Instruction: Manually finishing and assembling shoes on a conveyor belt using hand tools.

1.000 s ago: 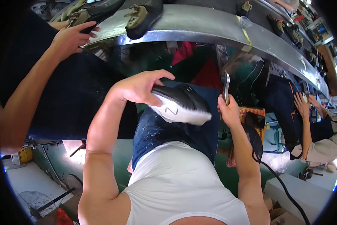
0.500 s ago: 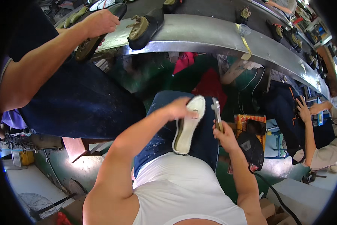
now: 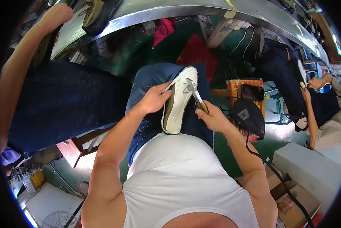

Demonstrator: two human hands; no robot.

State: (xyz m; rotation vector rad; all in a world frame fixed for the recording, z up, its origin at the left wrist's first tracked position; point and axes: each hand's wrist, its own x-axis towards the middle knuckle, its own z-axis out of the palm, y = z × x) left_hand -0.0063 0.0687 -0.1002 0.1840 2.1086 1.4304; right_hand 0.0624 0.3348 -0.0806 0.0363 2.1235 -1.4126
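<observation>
A shoe upper, off-white with an olive side and a dark stitched edge, rests bottom up across my thighs, toe pointing away. On its left edge near the toe end, my left hand grips it between thumb and fingers. My right hand is closed round the handles of a pair of metal pincers. The pincers' head lies against the white underside near the toe; whether the jaws pinch anything is hard to make out.
A metal-edged bench crosses ahead, with a dark shoe on it. At left a co-worker's arm reaches over. A black cap and a phone lie at right, beside a cable. Another person works at far right.
My left hand has moved from the toe to the shoe's left edge. My right hand has brought the pincers leftward onto the underside. The view has shifted, and the left co-worker's hand has moved.
</observation>
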